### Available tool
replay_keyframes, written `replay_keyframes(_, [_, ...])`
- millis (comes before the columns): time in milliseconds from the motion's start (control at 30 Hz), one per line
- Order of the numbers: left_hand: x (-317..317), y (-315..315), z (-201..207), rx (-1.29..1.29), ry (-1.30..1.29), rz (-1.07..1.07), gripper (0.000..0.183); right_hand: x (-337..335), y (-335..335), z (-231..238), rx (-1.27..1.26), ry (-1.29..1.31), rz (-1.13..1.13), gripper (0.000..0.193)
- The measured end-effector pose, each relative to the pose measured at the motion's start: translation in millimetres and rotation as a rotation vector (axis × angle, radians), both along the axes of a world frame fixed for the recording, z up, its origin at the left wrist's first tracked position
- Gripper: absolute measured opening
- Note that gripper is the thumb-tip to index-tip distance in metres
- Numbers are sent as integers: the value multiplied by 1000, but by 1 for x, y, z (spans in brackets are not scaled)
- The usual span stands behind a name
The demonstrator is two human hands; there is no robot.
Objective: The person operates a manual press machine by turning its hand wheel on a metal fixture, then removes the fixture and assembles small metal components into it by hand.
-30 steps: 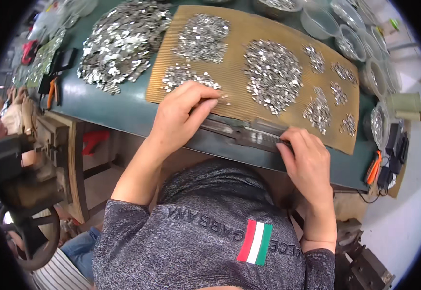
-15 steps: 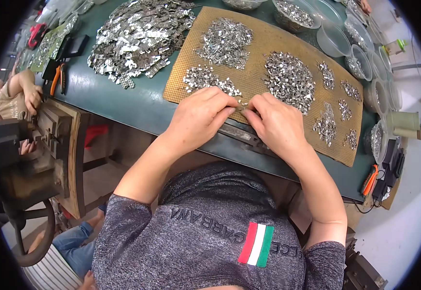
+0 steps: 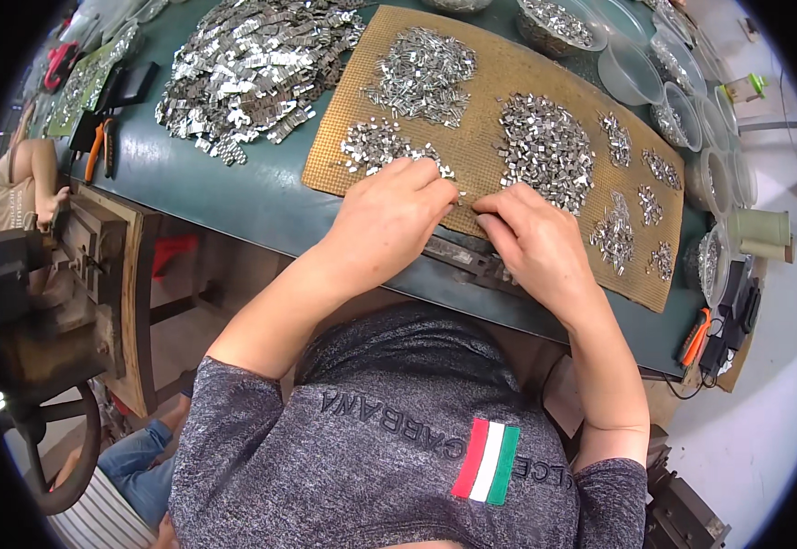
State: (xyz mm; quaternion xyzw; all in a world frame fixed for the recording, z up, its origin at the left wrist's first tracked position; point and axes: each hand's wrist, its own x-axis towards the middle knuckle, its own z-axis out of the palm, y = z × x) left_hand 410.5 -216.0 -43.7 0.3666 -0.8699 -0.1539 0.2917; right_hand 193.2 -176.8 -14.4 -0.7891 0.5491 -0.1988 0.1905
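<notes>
- Your left hand [image 3: 387,220] and right hand [image 3: 534,240] sit close together at the near edge of the brown perforated mat [image 3: 499,73], fingertips almost meeting; what they pinch is hidden, so I cannot tell whether either hand has closed on a piece.
- The thing in hand appears to be the small silver metal clips: the nearest heap [image 3: 382,146] lies just beyond your left fingertips, and a bigger heap [image 3: 546,151] just beyond your right.
- A dark metal bar [image 3: 471,263] lies along the mat's near edge, partly under both hands.
- To do this well, I judge it best to draw one clip at a time off the heap's edge, keeping your wrists low on the mat so loose pieces do not scatter.
- Keep the separate heaps separate; the smaller piles [image 3: 631,197] on the right look sorted.
- The mat rests on a green-topped workbench [image 3: 224,197], with a large loose pile of silver stampings [image 3: 252,64] on its left part.
- Clear plastic bowls [image 3: 631,69] curve round the far right; some hold metal parts.
- Orange-handled pliers [image 3: 98,146] lie far left, another orange-handled tool [image 3: 695,334] near right.
- Another person's arm [image 3: 42,178] shows at the left by a wooden stand [image 3: 110,265].
</notes>
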Motion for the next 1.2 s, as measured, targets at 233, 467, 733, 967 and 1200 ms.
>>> replay_keyframes(233, [-4,-1,-2,-49,-18,7,11,14,1,-3,-133,141,29,8])
replay_keyframes(467, [-2,-1,0,37,84,1,9,-7,9,5,-129,93,21,8])
replay_keyframes(733, [2,-1,6,241,196,5,9,-60,58,10,-148,16,-43,12])
replay_keyframes(967, [-25,16,10,271,219,-135,11,-58,80,0,-196,30,-54,15])
replay_keyframes(1200, [-58,37,5,153,183,-326,18,-50,87,-8,-249,43,-121,18])
